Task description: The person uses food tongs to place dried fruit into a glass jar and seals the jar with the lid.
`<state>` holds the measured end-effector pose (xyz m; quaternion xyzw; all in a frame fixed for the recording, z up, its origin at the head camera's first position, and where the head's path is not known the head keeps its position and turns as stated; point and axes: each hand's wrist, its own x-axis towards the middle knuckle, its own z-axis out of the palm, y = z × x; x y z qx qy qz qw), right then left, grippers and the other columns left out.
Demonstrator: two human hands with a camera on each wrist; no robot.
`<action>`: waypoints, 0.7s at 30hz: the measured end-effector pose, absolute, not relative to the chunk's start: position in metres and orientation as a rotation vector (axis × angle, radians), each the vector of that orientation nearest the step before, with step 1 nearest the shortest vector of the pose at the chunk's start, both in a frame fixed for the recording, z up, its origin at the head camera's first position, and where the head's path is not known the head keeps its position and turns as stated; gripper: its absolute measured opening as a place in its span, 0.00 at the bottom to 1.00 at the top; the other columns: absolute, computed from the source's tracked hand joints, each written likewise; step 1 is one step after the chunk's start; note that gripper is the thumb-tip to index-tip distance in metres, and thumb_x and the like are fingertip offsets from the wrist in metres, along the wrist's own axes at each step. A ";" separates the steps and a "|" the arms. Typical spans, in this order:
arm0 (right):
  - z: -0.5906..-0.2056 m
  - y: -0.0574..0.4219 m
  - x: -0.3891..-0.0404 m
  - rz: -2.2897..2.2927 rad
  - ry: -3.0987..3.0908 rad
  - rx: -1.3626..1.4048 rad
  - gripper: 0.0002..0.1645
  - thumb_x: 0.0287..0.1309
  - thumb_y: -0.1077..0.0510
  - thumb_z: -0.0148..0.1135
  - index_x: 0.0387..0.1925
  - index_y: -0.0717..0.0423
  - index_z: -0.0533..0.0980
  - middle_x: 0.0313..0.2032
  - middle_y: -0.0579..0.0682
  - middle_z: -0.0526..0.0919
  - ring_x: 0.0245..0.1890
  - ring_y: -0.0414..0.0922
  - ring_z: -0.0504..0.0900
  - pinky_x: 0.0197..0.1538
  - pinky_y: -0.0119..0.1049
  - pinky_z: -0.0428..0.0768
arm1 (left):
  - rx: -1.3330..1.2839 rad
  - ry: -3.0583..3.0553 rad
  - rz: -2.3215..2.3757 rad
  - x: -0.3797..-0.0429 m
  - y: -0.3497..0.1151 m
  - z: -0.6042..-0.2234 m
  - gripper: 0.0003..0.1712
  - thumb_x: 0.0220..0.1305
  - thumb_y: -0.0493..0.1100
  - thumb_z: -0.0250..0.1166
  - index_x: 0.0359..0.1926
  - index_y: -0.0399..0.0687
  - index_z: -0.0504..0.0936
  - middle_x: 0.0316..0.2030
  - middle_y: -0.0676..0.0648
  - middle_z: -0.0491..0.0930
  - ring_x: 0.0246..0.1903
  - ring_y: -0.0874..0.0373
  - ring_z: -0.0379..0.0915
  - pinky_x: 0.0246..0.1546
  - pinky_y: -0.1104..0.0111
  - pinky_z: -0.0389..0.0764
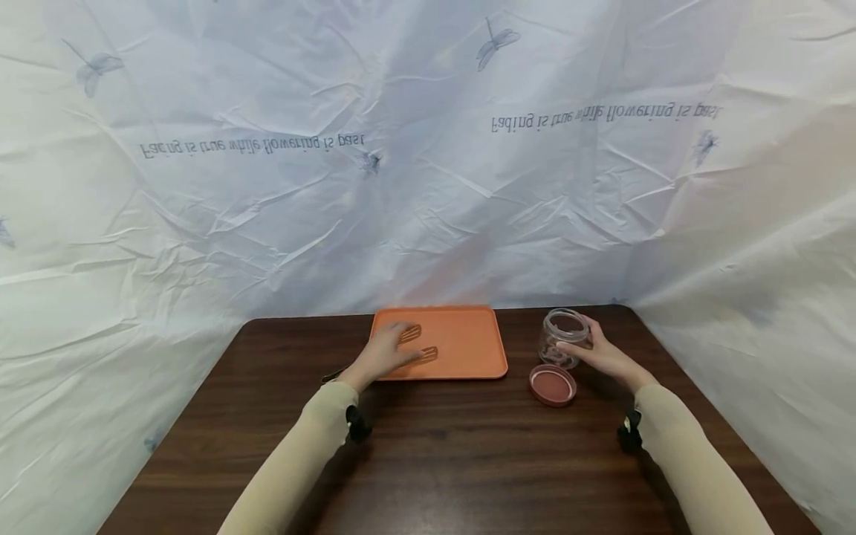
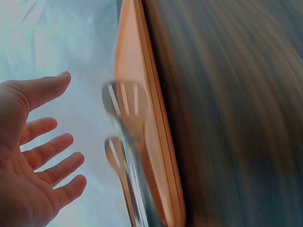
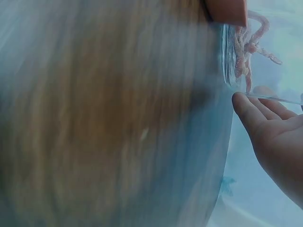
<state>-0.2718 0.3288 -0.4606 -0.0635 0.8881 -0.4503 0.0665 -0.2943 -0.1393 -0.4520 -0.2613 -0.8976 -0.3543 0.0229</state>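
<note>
My left hand (image 1: 378, 358) hovers over the left part of an orange tray (image 1: 468, 343), its fingers spread and nothing held. Below it lie metal tongs (image 1: 428, 354) with two slotted heads, spread apart on the tray; their handle end pokes out past the tray's left edge. In the left wrist view the tongs (image 2: 137, 175) are apart from the fingers. My right hand (image 1: 610, 358) holds a clear glass jar (image 1: 548, 355) from its right side, thumb in front and fingers behind. Uncovered at the top, the jar contains a pinkish, twisted, rope-like thing (image 3: 248, 49).
A reddish-brown round lid (image 1: 552, 386) lies just in front of the jar. The dark wooden table (image 1: 455, 461) extends toward me. White printed sheeting (image 1: 428, 186) hangs behind the table and along both sides.
</note>
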 end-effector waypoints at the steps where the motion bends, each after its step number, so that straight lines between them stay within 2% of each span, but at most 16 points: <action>1: -0.461 0.331 -0.270 -1.365 2.677 -0.185 0.65 0.69 0.39 0.60 0.78 0.53 0.22 0.75 0.76 0.36 0.74 0.73 0.41 0.65 0.71 0.58 | -0.833 -2.779 -1.089 -0.295 -0.134 -0.452 0.37 0.67 0.51 0.70 0.72 0.47 0.68 0.68 0.41 0.68 0.66 0.40 0.67 0.60 0.46 0.72; 7: -0.462 0.343 -0.259 -1.388 2.693 -0.145 0.65 0.69 0.39 0.61 0.78 0.54 0.23 0.74 0.77 0.39 0.74 0.73 0.43 0.65 0.71 0.58 | -0.971 -2.779 -1.031 -0.295 -0.099 -0.449 0.38 0.68 0.52 0.68 0.74 0.48 0.66 0.70 0.42 0.67 0.62 0.42 0.71 0.56 0.50 0.77; 14: -0.459 0.356 -0.246 -1.359 2.730 -0.090 0.66 0.68 0.37 0.61 0.78 0.55 0.22 0.74 0.77 0.39 0.74 0.73 0.42 0.65 0.72 0.57 | -1.084 -2.796 -0.954 -0.295 -0.061 -0.447 0.39 0.69 0.55 0.67 0.75 0.50 0.65 0.71 0.44 0.66 0.68 0.46 0.64 0.62 0.50 0.71; 21: -0.459 0.372 -0.234 -1.364 2.729 -0.062 0.66 0.69 0.37 0.60 0.78 0.54 0.21 0.74 0.77 0.39 0.73 0.74 0.41 0.64 0.73 0.57 | -1.189 -2.771 -0.858 -0.292 -0.023 -0.448 0.40 0.68 0.57 0.67 0.75 0.49 0.65 0.70 0.45 0.68 0.66 0.48 0.67 0.62 0.53 0.72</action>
